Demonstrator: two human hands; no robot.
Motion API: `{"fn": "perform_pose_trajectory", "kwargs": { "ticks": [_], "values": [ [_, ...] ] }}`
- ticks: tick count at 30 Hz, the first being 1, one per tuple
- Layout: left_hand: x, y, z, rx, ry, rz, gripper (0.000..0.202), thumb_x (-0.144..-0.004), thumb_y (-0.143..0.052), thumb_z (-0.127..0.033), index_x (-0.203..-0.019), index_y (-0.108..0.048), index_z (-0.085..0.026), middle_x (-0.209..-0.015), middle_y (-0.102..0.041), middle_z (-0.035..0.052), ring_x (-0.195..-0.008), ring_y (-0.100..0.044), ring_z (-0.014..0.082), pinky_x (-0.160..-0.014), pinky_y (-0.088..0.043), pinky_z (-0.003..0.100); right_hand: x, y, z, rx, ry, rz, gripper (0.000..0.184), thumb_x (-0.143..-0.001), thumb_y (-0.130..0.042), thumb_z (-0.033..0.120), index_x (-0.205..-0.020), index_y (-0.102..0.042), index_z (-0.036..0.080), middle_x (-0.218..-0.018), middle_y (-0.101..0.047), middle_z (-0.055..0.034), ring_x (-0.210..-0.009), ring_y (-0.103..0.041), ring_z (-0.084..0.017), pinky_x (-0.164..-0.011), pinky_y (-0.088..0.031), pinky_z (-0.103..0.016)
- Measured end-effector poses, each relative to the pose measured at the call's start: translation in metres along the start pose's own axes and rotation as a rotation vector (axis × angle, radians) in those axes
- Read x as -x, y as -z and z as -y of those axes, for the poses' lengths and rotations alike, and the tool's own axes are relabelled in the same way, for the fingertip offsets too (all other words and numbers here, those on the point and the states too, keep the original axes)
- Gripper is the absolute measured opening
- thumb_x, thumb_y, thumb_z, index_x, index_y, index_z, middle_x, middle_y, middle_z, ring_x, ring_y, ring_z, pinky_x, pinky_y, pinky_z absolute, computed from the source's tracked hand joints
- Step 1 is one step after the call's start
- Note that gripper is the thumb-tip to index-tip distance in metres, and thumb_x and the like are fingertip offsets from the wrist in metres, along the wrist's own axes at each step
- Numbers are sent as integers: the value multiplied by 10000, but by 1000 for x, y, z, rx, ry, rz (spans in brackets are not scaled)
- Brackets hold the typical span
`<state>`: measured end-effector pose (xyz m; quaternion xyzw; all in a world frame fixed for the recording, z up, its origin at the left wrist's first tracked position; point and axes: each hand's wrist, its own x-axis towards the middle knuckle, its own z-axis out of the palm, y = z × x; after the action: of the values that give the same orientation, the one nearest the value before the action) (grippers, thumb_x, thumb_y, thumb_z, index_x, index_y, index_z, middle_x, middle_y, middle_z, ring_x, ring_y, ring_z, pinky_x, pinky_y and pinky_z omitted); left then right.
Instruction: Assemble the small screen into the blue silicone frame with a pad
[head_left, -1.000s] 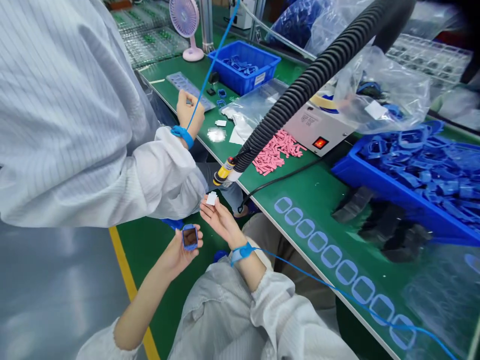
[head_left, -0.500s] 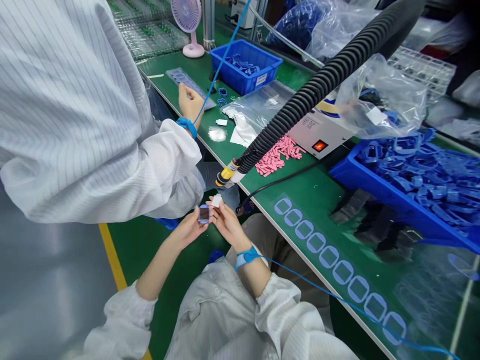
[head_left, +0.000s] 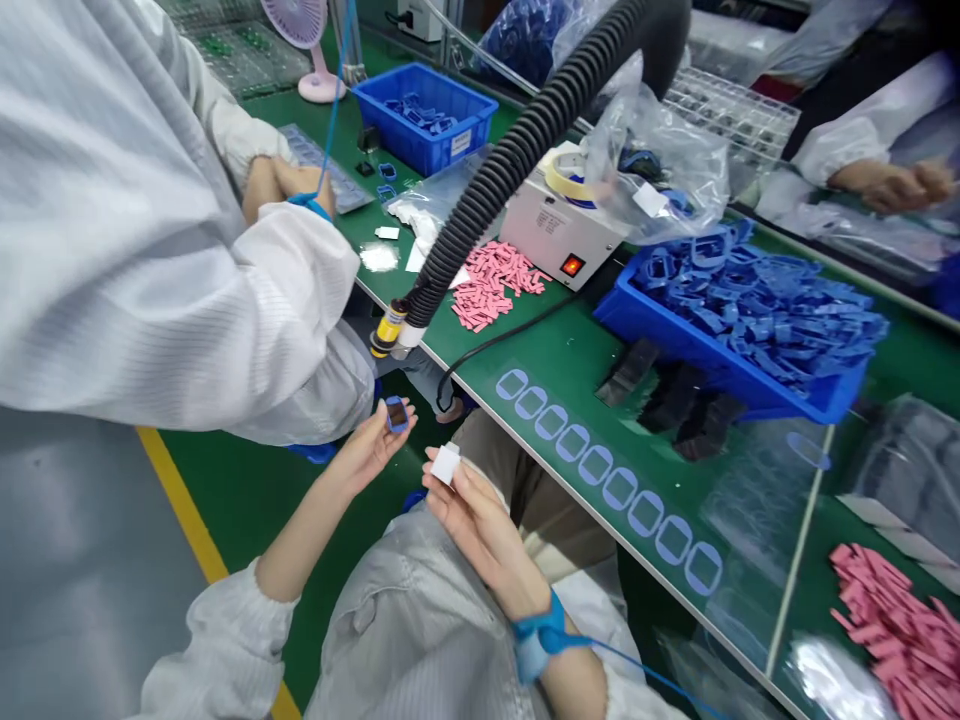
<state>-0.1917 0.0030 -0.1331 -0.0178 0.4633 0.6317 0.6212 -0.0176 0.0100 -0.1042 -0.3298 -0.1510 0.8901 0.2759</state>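
Note:
My left hand holds a small blue rounded-square plastic frame between its fingertips, raised near the bench edge. My right hand pinches a small white square piece, which looks like paper or foam. The two hands are apart, with a short gap between the frame and the white piece. A blue strap circles my right wrist, and its thin blue cord runs down to the right.
A co-worker's hands work at a grey tray on the green bench. A black corrugated hose ends in a yellow nozzle above the bench edge. Nearby are pink pieces, a white machine, and a blue bin of blue frames.
My hands, close together half a second ago, have moved apart. The blue frame stays in my left hand and the white piece in my right. The view has swung, shifting the bench left.

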Motion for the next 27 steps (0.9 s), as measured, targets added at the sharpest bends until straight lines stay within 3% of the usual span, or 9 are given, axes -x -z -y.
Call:
{"fn": "perform_pose_trajectory", "kwargs": {
  "ticks": [2, 4, 7, 11, 15, 19, 27],
  "values": [
    [19, -19, 17, -25, 77, 75, 275, -936, -475, -273, -946, -702, -118, -878, -755, 30, -792, -720, 122, -695, -572, 179, 32, 3, 16, -38, 41, -6, 303, -701, -786, 338, -978, -710, 242, -961, -705, -32, -831, -643, -138, -710, -541, -221],
    [43, -39, 33, -34, 137, 168, 231, -811, -668, -325, -943, -714, -140, -887, -760, 49, -808, -721, 136, -708, -575, 175, 60, 7, 31, -76, 107, -4, 336, -672, -808, 359, -975, -708, 253, -907, -710, -25, -792, -643, -123, -675, -539, -190],
    [77, -72, 52, -24, 213, 330, 399, -636, -795, -423, -933, -723, -166, -871, -755, 49, -826, -718, 160, -701, -579, 186, 93, 16, 49, -125, 227, 20, 309, -718, -766, 413, -974, -693, 257, -793, -692, -21, -705, -627, -103, -616, -526, -164],
    [107, -111, 68, 19, 237, 493, 344, -699, -741, -452, -937, -730, -203, -877, -756, 15, -859, -704, 131, -733, -562, 173, 122, 28, 64, -205, 326, 88, 227, -805, -681, 421, -959, -683, 255, -747, -661, -12, -646, -593, -68, -594, -504, -126],
    [117, -139, 82, 7, 247, 588, 337, -698, -742, -446, -942, -732, -214, -874, -756, -14, -807, -690, 88, -708, -541, 126, 141, 37, 71, -283, 372, 39, 207, -803, -676, 441, -919, -689, 270, -711, -626, 3, -591, -550, -54, -563, -489, -114],
    [122, -159, 96, -29, 249, 657, 324, -688, -750, -424, -959, -727, -249, -935, -762, -21, -864, -698, 109, -776, -551, 158, 154, 44, 77, -255, 394, -61, 244, -763, -689, 506, -847, -693, 276, -656, -579, 8, -524, -480, -65, -516, -481, -142],
    [127, -179, 123, -48, 245, 690, 318, -699, -756, -385, -993, -719, -268, -984, -766, -19, -913, -700, 110, -811, -535, 149, 174, 60, 88, -235, 465, -194, 280, -747, -688, 538, -760, -692, 258, -613, -529, 10, -490, -439, -77, -492, -487, -172]
  ]
}}
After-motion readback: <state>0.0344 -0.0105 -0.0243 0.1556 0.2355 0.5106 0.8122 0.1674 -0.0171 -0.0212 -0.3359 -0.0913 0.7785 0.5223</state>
